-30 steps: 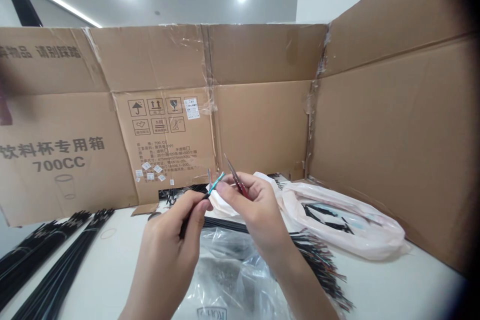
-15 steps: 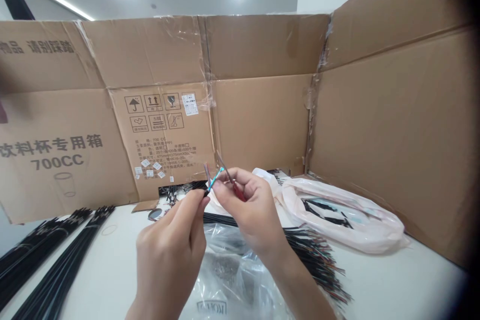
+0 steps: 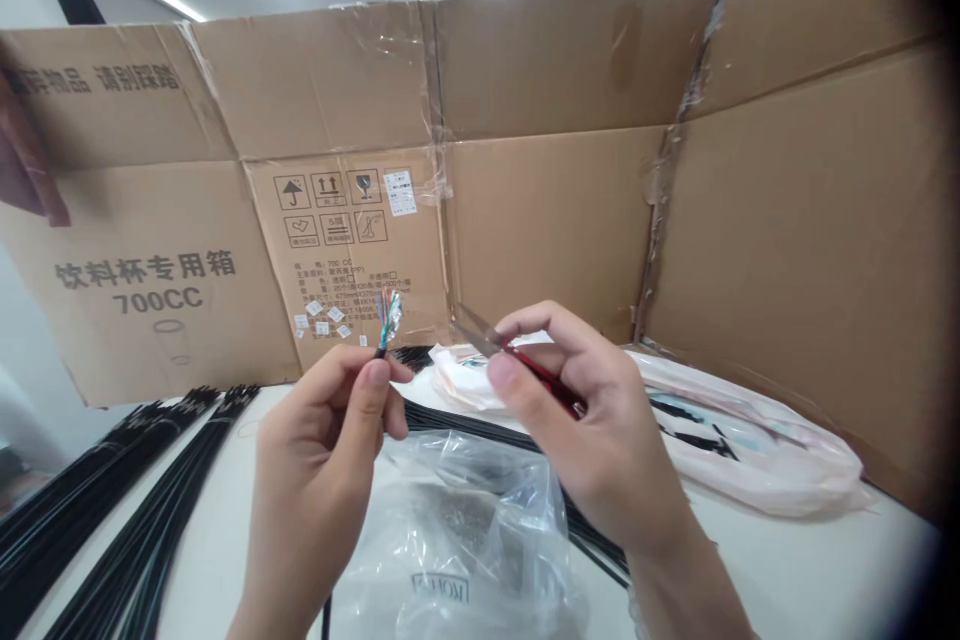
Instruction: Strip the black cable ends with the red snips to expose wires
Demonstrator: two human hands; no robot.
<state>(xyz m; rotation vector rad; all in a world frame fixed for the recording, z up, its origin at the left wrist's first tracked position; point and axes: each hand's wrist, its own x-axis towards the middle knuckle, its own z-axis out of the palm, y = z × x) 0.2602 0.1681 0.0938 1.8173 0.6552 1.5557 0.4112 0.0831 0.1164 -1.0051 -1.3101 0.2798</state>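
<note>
Between thumb and fingers, my left hand (image 3: 326, 460) pinches a black cable (image 3: 381, 352) near its end. Thin coloured wires (image 3: 385, 316) and shiny foil fan out upward from the cable's jacket. My right hand (image 3: 592, 420) is wrapped round red-handled scissors (image 3: 547, 378), whose narrow blades point up and left with a small gap between the tips. The blades stand to the right of the wires, apart from them. Below both hands lies a clear plastic bag (image 3: 457, 550) with printed letters; its contents are hard to make out.
Bundles of black cables (image 3: 157, 510) lie on the left of the white table (image 3: 217, 540). More black cables (image 3: 480, 425) run behind the clear bag. A pale plastic bag (image 3: 795, 470) with black pieces lies at right. Cardboard walls (image 3: 555, 220) enclose the back and right.
My hands have drawn apart, the right one moving right with the scissors. The wires in my left hand now stand upright with foil showing. The view has shifted slightly.
</note>
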